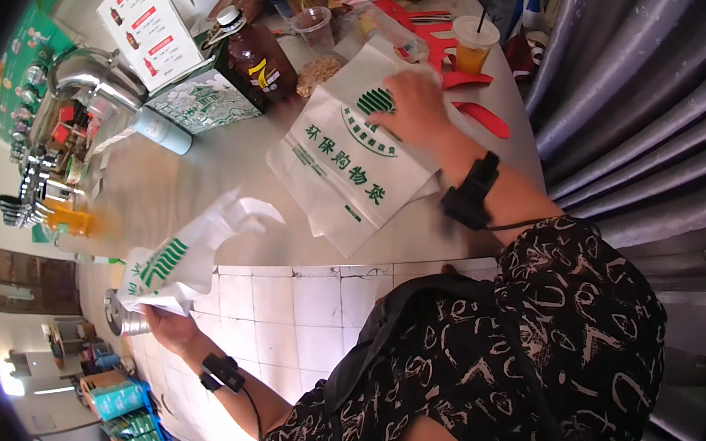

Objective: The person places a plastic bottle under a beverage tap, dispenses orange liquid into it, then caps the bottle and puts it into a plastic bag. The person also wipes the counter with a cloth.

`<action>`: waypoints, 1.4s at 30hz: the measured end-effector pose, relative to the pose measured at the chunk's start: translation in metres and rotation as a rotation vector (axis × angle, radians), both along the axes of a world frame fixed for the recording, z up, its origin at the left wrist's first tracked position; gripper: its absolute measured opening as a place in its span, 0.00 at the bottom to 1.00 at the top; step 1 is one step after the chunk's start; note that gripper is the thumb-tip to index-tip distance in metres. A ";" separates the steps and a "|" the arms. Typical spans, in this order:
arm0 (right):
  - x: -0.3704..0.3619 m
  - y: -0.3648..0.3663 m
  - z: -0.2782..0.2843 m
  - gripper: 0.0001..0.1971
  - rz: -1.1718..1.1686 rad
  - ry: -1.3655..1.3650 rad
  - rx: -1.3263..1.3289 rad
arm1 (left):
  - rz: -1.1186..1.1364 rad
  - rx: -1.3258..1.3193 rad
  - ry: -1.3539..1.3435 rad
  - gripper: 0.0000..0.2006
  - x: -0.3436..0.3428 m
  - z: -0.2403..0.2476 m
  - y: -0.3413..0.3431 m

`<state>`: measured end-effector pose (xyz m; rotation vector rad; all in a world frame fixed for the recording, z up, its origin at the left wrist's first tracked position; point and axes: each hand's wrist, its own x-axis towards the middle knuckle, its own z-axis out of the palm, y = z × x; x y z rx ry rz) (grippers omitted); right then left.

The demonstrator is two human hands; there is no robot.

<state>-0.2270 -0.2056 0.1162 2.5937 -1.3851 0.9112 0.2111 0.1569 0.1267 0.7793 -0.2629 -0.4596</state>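
Note:
In my left hand, held out past the table's front edge, is a white plastic shopping bag with green print. The fingers are closed on its lower end, and its upper end flares loosely over the table, slightly blurred. My right hand rests on the upper part of a flat pile of similar white plastic bags lying on the table. Its thumb and fingers are spread apart over the green logo. Each wrist wears a black strap with a small device.
On the table stand a dark brown bottle, a green-and-white box with a menu card, a pale cylinder and a lidded orange drink. Red pieces lie at the right. Grey curtains hang beyond.

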 end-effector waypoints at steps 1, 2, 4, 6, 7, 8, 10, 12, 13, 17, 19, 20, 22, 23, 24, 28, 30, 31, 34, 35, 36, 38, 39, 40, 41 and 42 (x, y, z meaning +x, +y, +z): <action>0.010 0.005 -0.004 0.31 -0.034 0.065 0.257 | 0.001 0.036 0.013 0.25 -0.001 -0.009 -0.001; 0.021 0.009 -0.010 0.31 -0.015 0.094 0.474 | -0.004 0.077 0.040 0.26 -0.005 -0.020 -0.003; 0.034 0.012 -0.021 0.27 -0.069 0.117 0.560 | -0.094 0.056 0.032 0.25 -0.016 -0.041 -0.013; 0.041 0.012 -0.028 0.19 -0.020 0.070 0.541 | -0.170 0.029 0.098 0.25 -0.032 -0.057 -0.020; 0.044 0.012 -0.030 0.18 -0.005 0.073 0.559 | -0.144 0.048 0.147 0.25 -0.036 -0.062 -0.025; 0.044 0.009 -0.029 0.17 0.011 0.089 0.585 | -0.132 0.100 0.126 0.27 -0.042 -0.067 -0.028; 0.040 -0.001 -0.021 0.14 0.066 -0.085 0.496 | -0.218 0.019 0.144 0.27 -0.047 -0.069 -0.026; 0.036 -0.025 -0.003 0.13 0.164 -0.348 0.544 | -0.244 -0.022 0.115 0.27 -0.044 -0.068 -0.018; 0.030 -0.040 0.009 0.14 0.284 -0.559 0.604 | -0.227 -0.033 0.127 0.28 -0.040 -0.065 -0.009; 0.010 -0.115 0.056 0.15 0.442 -1.168 0.688 | -0.370 -0.147 0.039 0.29 -0.023 -0.059 0.020; 0.003 -0.134 0.073 0.18 0.172 -0.925 0.645 | -0.350 -0.166 0.012 0.30 -0.015 -0.055 0.032; -0.001 -0.132 0.078 0.22 -0.017 -0.594 0.559 | -0.318 -0.184 0.040 0.30 -0.013 -0.052 0.039; 0.024 -0.110 0.077 0.25 -0.191 -0.441 0.015 | -0.344 -0.271 0.012 0.31 -0.009 -0.044 0.048; 0.040 -0.092 0.076 0.26 -0.089 -0.433 -0.162 | -0.293 -0.268 0.032 0.30 -0.007 -0.038 0.052; 0.060 -0.071 0.074 0.26 0.124 -0.511 -0.180 | -0.273 -0.264 0.044 0.30 -0.009 -0.035 0.055; 0.186 0.070 -0.005 0.14 0.961 -0.421 1.087 | -0.161 -0.247 0.027 0.32 -0.011 -0.030 0.067; 0.233 0.110 -0.035 0.25 1.054 0.276 1.179 | -0.026 -0.188 -0.036 0.34 -0.016 -0.044 0.067; 0.255 0.127 -0.047 0.25 1.031 0.302 1.254 | 0.090 -0.168 -0.102 0.33 -0.015 -0.051 0.067; 0.301 0.163 -0.068 0.24 1.195 -0.212 1.930 | 0.367 -0.032 -0.321 0.31 -0.010 -0.065 0.077; 0.309 0.165 -0.073 0.23 1.170 -0.438 2.215 | 0.449 0.010 -0.373 0.31 -0.009 -0.072 0.081; 0.316 0.164 -0.078 0.23 1.237 -0.512 2.293 | 0.545 0.094 -0.455 0.31 -0.008 -0.079 0.087; 0.325 0.158 -0.090 0.25 1.215 -0.614 2.436 | 0.459 0.085 -0.312 0.30 -0.006 -0.092 0.108; 0.331 0.154 -0.098 0.21 1.255 -0.756 2.433 | 0.280 -0.026 -0.283 0.32 -0.006 -0.102 0.119; 0.338 0.149 -0.106 0.20 1.281 -0.762 2.480 | 0.162 -0.100 -0.216 0.33 -0.005 -0.114 0.130; 0.358 0.138 -0.110 0.19 1.341 -0.732 2.503 | 0.196 -0.043 -0.181 0.36 0.012 -0.127 0.133; 0.370 0.134 -0.118 0.17 1.366 -0.728 2.582 | 0.172 -0.039 -0.179 0.36 0.018 -0.144 0.142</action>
